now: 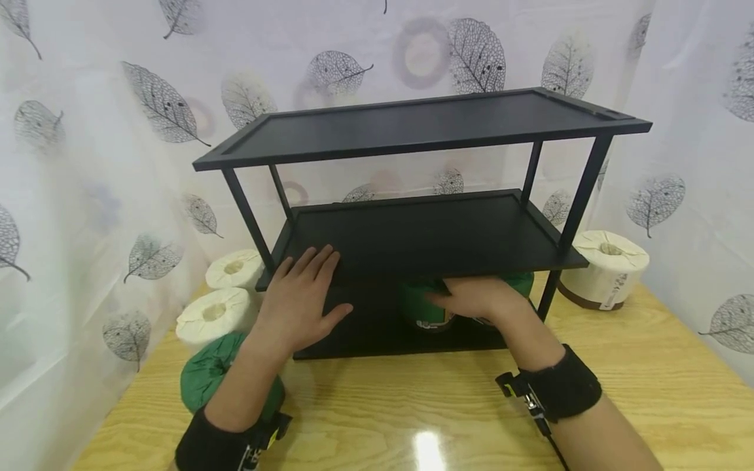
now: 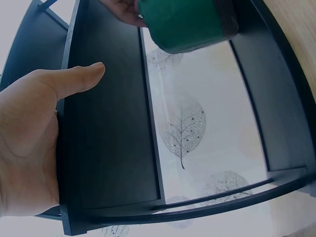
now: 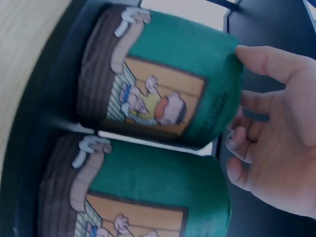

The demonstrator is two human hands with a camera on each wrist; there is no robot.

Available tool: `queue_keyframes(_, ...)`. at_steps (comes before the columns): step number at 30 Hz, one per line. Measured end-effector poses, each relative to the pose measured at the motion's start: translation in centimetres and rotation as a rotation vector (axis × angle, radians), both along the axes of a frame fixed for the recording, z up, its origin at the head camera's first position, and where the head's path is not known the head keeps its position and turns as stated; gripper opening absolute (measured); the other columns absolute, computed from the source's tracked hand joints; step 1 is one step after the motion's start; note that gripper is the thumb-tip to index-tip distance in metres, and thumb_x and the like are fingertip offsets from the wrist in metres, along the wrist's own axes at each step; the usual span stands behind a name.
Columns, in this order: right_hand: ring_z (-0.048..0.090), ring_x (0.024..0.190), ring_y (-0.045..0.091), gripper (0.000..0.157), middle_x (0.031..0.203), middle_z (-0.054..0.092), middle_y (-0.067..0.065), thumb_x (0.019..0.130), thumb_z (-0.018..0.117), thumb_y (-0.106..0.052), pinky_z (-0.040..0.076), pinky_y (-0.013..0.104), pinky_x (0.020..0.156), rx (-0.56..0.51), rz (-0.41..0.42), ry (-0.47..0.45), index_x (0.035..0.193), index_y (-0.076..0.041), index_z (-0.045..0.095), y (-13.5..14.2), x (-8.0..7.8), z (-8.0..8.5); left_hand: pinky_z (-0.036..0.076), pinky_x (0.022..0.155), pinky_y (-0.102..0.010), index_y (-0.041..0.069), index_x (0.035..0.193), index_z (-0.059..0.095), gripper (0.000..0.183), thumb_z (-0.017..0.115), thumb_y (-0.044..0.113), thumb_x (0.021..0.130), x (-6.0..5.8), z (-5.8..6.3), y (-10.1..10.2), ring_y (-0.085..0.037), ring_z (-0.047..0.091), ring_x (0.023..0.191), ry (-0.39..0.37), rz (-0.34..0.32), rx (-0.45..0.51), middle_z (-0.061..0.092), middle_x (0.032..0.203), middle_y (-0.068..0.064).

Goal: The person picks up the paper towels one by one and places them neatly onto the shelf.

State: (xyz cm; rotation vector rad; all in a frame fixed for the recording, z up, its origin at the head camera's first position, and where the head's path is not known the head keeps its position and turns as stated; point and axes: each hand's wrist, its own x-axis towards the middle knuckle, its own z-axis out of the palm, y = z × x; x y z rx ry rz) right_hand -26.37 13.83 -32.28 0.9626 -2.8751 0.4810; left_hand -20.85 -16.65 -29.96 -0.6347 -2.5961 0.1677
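Observation:
A two-tier black shelf (image 1: pixel 412 229) with a base board stands on the table. My left hand (image 1: pixel 300 301) rests on the front left of its middle board, fingers straight and thumb out to the side. Under that board, my right hand (image 1: pixel 483 301) grips the top end of a green-wrapped paper roll (image 3: pixel 163 79) with thumb and curled fingers. That roll stands at the base board, a cartoon picture on its wrapper. Right beside it is a second green roll (image 3: pixel 148 192), largely hidden by my hand and the board in the head view.
Left of the shelf stand two cream-wrapped rolls (image 1: pixel 215 314) and another green roll (image 1: pixel 212 369), partly behind my left forearm. A cream roll (image 1: pixel 612 268) with a brown base stands on the right. A leaf-print curtain (image 1: pixel 365 39) hangs behind the wooden table (image 1: pixel 377 405).

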Motion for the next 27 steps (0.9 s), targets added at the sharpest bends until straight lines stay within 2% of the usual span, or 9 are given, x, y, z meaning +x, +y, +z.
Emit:
queue_keyframes(2,0.016,0.136,0.034,0.078,0.152,0.013,0.017,0.087,0.058,-0.032,0.028,0.052,0.106,0.014,-0.011,-0.05,0.149,-0.015,0.014,0.46,0.11,0.3,0.031,0.103,-0.054,0.007,0.142,0.033,0.083,0.053,0.062,0.082,0.01,0.04,0.0,-0.031,0.03,0.132,-0.002,0.0,0.0,0.034,0.146,-0.012)
queue_keyframes(4,0.02,0.134,0.036,0.074,0.15,0.018,0.019,0.086,0.057,-0.026,0.028,0.052,0.105,0.039,-0.012,-0.047,0.148,-0.012,0.018,0.8,0.11,0.5,0.031,0.103,-0.055,0.007,0.142,0.032,0.083,0.052,0.062,0.082,0.0,0.07,0.03,-0.031,0.029,0.132,-0.005,-0.001,0.001,0.033,0.146,-0.012)
queue_keyframes(10,0.031,0.128,0.037,0.066,0.142,0.032,0.02,0.084,0.062,-0.017,0.032,0.053,0.103,0.077,0.017,0.085,0.143,-0.01,0.032,1.04,-0.13,0.36,0.031,0.103,-0.054,0.007,0.142,0.032,0.084,0.052,0.062,0.082,-0.08,0.0,0.04,-0.031,0.03,0.132,0.002,0.001,-0.002,0.033,0.146,-0.012)
queue_keyframes(23,0.035,0.127,0.035,0.062,0.141,0.035,0.018,0.086,0.06,-0.014,0.033,0.051,0.103,0.101,0.025,0.113,0.142,-0.012,0.034,0.68,-0.12,0.18,0.031,0.103,-0.054,0.007,0.142,0.032,0.084,0.052,0.062,0.082,-0.08,-0.09,0.03,-0.031,0.03,0.131,0.006,0.002,-0.007,0.034,0.146,-0.012)
queue_keyframes(27,0.03,0.13,0.036,0.063,0.144,0.031,0.019,0.087,0.059,-0.016,0.03,0.052,0.104,0.105,0.013,0.077,0.143,-0.012,0.031,0.6,-0.02,0.21,0.031,0.103,-0.054,0.007,0.143,0.032,0.084,0.051,0.062,0.082,-0.06,-0.06,0.08,-0.031,0.029,0.132,-0.004,0.008,-0.008,0.033,0.146,-0.012)
